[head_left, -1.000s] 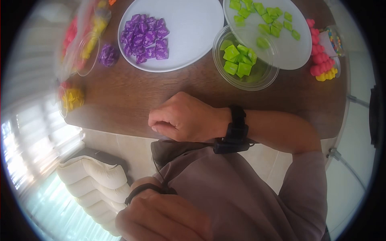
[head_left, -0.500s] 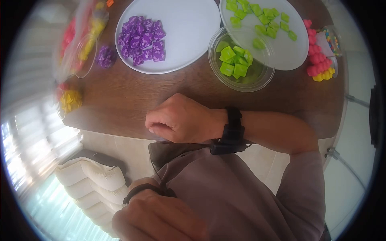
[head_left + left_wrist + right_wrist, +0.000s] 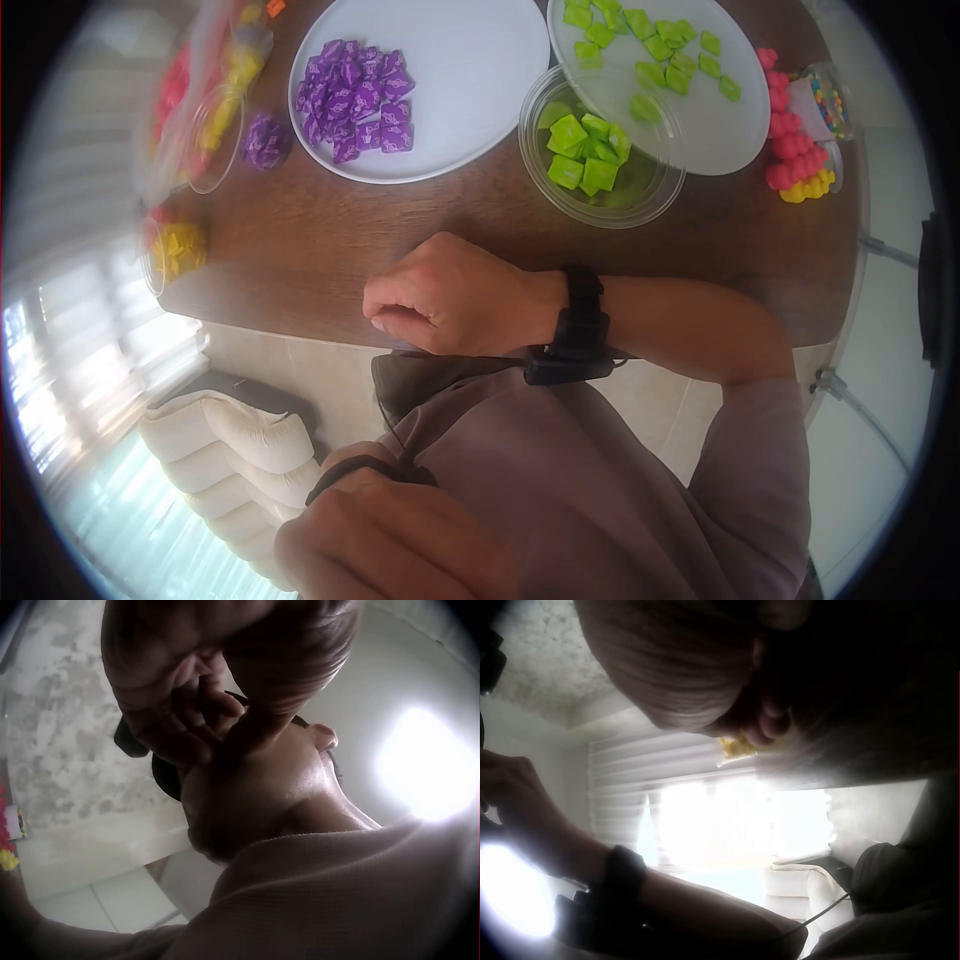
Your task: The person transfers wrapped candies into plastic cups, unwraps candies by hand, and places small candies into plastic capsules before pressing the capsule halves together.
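Right hand is kept clenched near frame centre; green pieces are left unmoved. Left hand is held lower left; its grasp cannot be determined.

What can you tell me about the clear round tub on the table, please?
The clear round tub looks like thin plastic, with a ringed rim. It stands upright on the brown table, with glossy green wrapped pieces heaped towards its left side. From above, it overlaps the near edge of the white plate; whether they touch is unclear. The right hand lies nearby, not touching it.
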Tool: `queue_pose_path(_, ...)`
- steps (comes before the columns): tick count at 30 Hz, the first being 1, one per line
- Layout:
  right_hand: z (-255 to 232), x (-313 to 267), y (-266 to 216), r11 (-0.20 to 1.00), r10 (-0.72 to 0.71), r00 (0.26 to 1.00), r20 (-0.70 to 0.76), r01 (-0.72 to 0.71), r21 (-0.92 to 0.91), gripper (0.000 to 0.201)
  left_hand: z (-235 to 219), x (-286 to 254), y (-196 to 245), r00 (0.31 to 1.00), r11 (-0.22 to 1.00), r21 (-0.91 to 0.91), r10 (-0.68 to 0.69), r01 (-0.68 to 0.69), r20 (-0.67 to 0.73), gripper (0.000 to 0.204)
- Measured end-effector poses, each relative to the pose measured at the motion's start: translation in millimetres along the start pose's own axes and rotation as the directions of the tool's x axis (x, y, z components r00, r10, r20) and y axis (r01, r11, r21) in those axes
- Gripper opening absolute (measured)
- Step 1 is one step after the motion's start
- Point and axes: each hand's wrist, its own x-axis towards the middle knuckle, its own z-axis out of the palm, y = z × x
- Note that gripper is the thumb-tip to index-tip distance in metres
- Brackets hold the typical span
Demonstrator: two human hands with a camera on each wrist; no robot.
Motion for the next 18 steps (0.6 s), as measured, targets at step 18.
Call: queue_pose_path(18, -0.8, -0.3, -1.3, 1.0, 0.002, 1.0, -0.006, -0.002, 0.002, 0.004, 21.2, -13.0, -2.7, 0.986, 0.994, 0.108, 0.028, -0.011, -0.162, 0.014)
